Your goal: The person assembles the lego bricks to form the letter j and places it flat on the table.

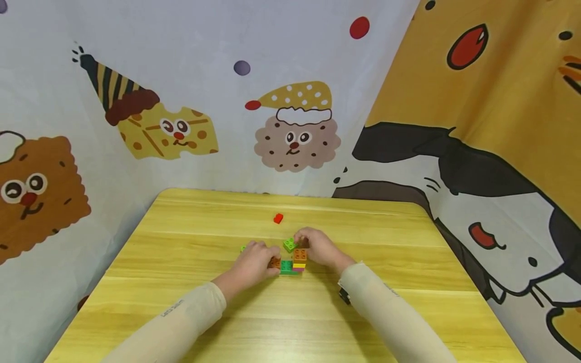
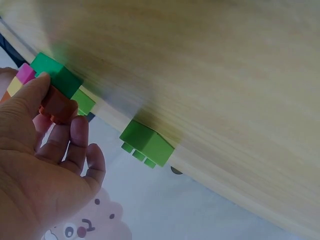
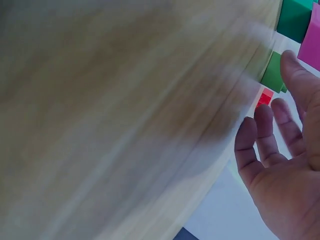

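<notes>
My left hand pinches a brown toy brick between thumb and fingers. That brick sits on one end of a dark green brick. At the other end rises a stack with a pink brick, a yellow layer and an orange brick on top. Just behind the stack a light green brick lies on the table. Beside it is my right hand, its fingers loosely bent and apart; whether a fingertip touches the brick is hard to tell.
Another light green brick lies beyond my left hand, mostly hidden in the head view. Farther back on the wooden table is a small red brick. A black object shows beside the right sleeve. A printed curtain hangs behind the table.
</notes>
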### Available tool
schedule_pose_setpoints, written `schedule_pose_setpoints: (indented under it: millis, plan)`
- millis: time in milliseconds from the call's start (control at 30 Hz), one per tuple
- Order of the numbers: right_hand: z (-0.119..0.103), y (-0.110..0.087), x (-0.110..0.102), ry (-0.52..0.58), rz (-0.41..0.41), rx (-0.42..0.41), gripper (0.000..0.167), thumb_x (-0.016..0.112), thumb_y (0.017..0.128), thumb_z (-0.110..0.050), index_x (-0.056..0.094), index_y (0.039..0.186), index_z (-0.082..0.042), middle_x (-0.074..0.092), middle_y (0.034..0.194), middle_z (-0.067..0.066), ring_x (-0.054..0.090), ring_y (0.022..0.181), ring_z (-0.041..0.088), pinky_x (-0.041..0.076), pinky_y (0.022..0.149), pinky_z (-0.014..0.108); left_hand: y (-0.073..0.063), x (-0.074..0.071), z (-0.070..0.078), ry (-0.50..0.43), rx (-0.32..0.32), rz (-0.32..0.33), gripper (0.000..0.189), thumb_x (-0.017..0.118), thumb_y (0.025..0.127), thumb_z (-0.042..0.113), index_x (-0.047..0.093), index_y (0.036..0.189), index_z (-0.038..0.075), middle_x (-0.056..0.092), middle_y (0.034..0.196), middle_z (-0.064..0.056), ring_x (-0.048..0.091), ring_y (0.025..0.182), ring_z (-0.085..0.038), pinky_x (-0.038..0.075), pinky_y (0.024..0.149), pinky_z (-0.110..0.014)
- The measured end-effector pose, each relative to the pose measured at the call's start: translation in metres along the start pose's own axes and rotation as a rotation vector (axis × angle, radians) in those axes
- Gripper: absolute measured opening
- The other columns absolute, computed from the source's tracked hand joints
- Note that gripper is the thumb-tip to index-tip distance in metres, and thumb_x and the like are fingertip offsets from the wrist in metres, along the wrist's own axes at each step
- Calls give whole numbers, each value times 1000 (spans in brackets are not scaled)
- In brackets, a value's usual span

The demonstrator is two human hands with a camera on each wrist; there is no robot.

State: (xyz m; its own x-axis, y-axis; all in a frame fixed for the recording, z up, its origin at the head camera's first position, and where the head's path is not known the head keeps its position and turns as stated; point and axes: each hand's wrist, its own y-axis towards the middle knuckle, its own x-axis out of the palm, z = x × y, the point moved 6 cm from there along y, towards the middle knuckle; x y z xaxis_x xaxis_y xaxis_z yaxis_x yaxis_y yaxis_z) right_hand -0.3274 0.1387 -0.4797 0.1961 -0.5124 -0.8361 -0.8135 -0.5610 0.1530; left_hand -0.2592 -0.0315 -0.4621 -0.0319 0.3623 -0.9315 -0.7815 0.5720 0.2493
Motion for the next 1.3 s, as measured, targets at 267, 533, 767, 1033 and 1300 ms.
schedule_pose_setpoints:
  millis: [267,533,767,1033,1300]
  plan:
    - [-2,2,8,-4,-91,29,65,67,78,18,56,132,-18,64,124,1,63,101,20,52,90,36,-1,0,1,-17,5,-8,24,84,81,34,65,90,22,50,65,18,45,67,-10,41,77,-37]
    - [5,-6,1,-62,-16,59,53,70,84,7,59,131,-13,67,116,5,65,102,22,53,88,38,-1,1,0,-12,3,-2,24,84,80,33,65,90,21,54,67,16,48,69,-10,43,80,-39]
    - [23,-26,-28,82,78,229,40,76,89,-18,64,126,-13,65,113,-2,61,94,14,53,80,34,-2,1,-1,-15,-6,5,24,84,80,32,65,91,21,55,68,15,48,69,-10,43,81,-40]
    - [3,-41,-60,176,95,208,35,75,90,-28,64,124,-24,64,118,-9,59,99,14,52,82,35,-4,1,-1,-25,-9,7,25,84,80,32,65,90,21,51,65,17,47,68,-10,43,83,-41]
    - [-42,-46,-56,182,15,46,36,77,89,-26,65,122,-21,65,113,-13,61,100,24,51,84,42,0,1,-2,-23,0,17,24,85,80,31,65,89,21,52,66,17,47,67,-9,42,78,-37]
